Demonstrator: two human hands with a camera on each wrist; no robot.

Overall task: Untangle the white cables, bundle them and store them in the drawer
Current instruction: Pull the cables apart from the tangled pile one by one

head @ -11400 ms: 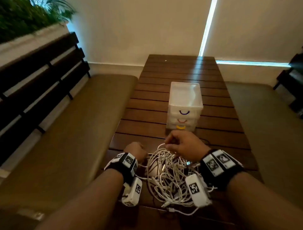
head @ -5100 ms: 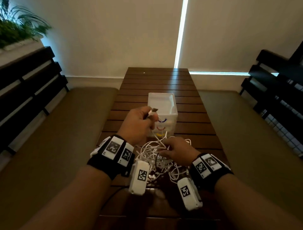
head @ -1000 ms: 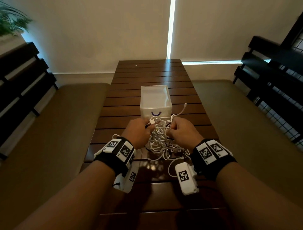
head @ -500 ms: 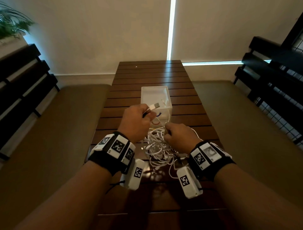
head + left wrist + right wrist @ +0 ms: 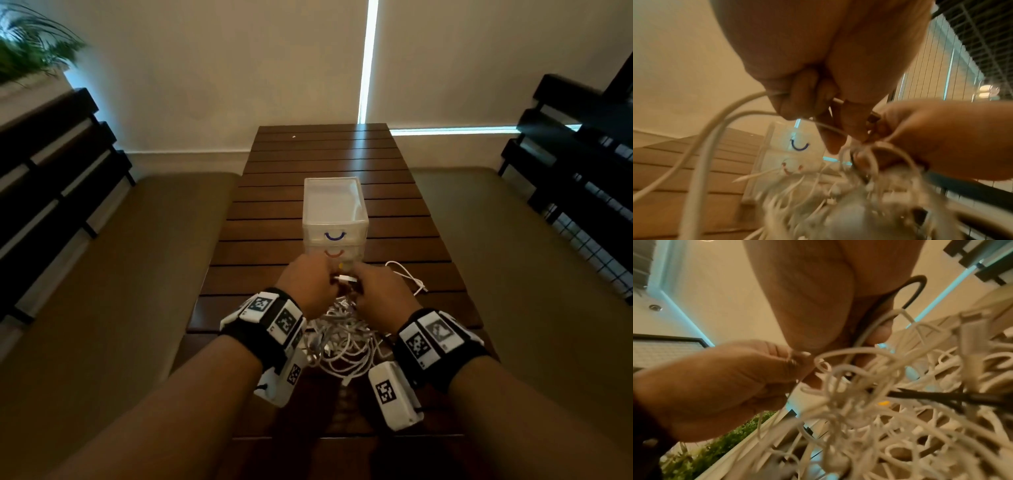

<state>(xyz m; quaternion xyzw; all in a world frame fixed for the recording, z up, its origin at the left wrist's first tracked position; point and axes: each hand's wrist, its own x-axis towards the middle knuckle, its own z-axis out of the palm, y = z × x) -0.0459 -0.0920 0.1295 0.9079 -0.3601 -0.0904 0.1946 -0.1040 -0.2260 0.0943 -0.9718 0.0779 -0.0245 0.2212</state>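
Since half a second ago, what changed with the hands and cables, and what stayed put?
The left hand, which held a connector end raised in front of the drawer unit, has come down beside the right hand; both now pinch strands at the top of the white cables. A loose cable end now lies to the right on the table. The drawer unit stayed put, drawers shut.

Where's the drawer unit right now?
Head view: the drawer unit stands mid-table, centred, just beyond both hands; the left hand and right hand work the cable tangle right in front of it.
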